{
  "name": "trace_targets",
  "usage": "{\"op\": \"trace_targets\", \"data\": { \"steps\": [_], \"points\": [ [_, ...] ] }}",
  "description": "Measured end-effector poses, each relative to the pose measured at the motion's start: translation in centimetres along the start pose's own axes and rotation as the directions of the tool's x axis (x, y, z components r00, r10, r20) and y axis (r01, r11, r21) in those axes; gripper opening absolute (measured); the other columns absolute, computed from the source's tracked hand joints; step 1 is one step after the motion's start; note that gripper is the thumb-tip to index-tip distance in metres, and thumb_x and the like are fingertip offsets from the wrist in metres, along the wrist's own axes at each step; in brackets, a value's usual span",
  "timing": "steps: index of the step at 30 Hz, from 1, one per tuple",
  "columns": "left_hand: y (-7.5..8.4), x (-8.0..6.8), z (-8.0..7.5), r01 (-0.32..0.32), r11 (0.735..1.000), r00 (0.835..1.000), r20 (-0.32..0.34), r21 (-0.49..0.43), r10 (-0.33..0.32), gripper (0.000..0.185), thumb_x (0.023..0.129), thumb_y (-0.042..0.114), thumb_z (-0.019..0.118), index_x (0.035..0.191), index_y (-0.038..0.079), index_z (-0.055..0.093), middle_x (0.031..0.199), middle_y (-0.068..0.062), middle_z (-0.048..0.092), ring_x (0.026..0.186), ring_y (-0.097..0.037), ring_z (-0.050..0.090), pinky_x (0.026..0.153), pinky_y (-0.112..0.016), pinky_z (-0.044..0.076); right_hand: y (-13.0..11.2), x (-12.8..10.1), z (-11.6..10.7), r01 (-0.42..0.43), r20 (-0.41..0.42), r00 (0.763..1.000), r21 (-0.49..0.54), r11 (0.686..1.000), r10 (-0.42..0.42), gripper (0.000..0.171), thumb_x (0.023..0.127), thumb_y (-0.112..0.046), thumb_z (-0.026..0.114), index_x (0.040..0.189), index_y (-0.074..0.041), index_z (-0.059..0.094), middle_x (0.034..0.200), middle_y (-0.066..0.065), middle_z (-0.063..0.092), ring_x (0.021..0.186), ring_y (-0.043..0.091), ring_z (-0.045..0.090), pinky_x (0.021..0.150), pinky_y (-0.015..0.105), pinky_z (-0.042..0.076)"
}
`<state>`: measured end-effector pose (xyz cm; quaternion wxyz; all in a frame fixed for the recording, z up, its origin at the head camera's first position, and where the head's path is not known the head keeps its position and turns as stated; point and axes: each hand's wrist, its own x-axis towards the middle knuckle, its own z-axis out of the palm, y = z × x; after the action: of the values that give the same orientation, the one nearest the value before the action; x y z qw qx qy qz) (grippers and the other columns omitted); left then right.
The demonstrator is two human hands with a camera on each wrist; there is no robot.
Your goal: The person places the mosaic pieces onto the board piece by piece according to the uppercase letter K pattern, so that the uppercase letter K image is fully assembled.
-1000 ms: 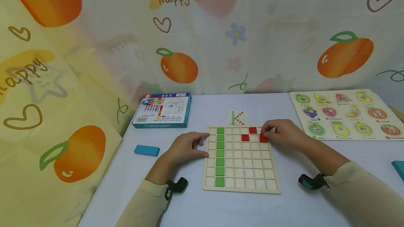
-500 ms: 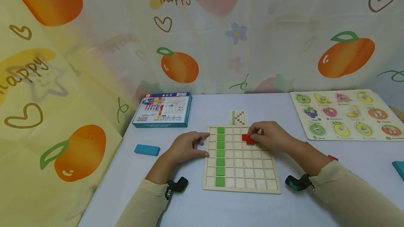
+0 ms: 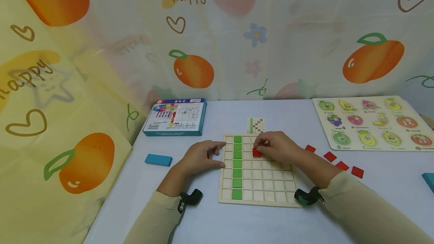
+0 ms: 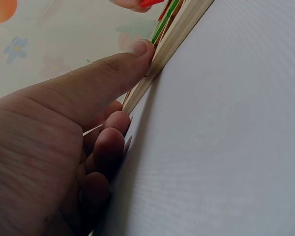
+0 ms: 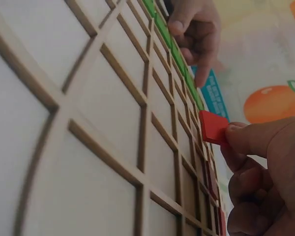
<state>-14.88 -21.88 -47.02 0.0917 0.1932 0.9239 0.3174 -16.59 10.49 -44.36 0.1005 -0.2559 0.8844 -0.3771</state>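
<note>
The right hand hovered over the far middle of the grid board, its thumb and fingertips pinching a red tile by one edge; the right wrist view showed the tile held just above the cells, tilted and not yet seated. The left hand rested at the board's left edge, the thumb pressed along the wooden side and the other fingers loosely curled under it against the table, steadying the board rather than gripping anything. A full column of green tiles filled the second column from the left. Four spare red tiles lay on the table to the right of the board, and a small pattern card sat just beyond its far edge. To set the tile well, it seemed best to level it over one cell, square its sides to the wooden ribs, lower one edge first and then press it flat, while the left hand kept the board from sliding. Checking the cell against the card looked sensible before letting go.
</note>
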Motion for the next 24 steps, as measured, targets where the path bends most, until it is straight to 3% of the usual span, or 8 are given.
{"op": "trace_targets", "data": {
  "steps": [8, 18, 24],
  "points": [
    [0.00, 0.14, -0.05, -0.003, 1.000, 1.000, -0.001, 0.011, 0.003, 0.075, 0.081, 0.039, 0.096, 0.149, 0.022, 0.066, 0.099, 0.012, 0.062, 0.076, -0.012, 0.056, 0.066, -0.028, 0.044, 0.05, -0.16, 0.74, 0.002, 0.020, 1.000, -0.019, 1.000, -0.001, 0.011, 0.101, -0.011, 0.072, 0.103, -0.021, 0.075, 0.095, -0.009, 0.068, 0.090, 0.016, 0.060, 0.085, 0.039, 0.051],
    [-0.20, 0.18, -0.02, -0.007, 1.000, 1.000, -0.004, 0.006, 0.007, 0.075, 0.082, 0.038, 0.096, 0.148, 0.021, 0.066, 0.099, 0.012, 0.062, 0.077, -0.012, 0.057, 0.066, -0.028, 0.045, 0.23, -0.04, 1.02, 0.067, 0.023, 0.998, -0.086, 0.994, -0.066, 0.012, 0.094, -0.017, 0.082, 0.102, -0.021, 0.074, 0.096, -0.011, 0.067, 0.089, 0.011, 0.060, 0.085, 0.037, 0.051],
    [-0.10, 0.05, -0.04, 0.003, 1.000, 1.000, 0.005, -0.006, -0.003, 0.075, 0.082, 0.038, 0.095, 0.149, 0.022, 0.066, 0.098, 0.011, 0.062, 0.077, -0.013, 0.056, 0.065, -0.028, 0.045, 0.37, -0.02, 1.11, 0.042, 0.035, 0.999, -0.106, 0.993, -0.039, 0.013, 0.093, -0.020, 0.084, 0.104, -0.020, 0.076, 0.096, -0.010, 0.067, 0.090, 0.011, 0.060, 0.085, 0.038, 0.051]
  ]
}}
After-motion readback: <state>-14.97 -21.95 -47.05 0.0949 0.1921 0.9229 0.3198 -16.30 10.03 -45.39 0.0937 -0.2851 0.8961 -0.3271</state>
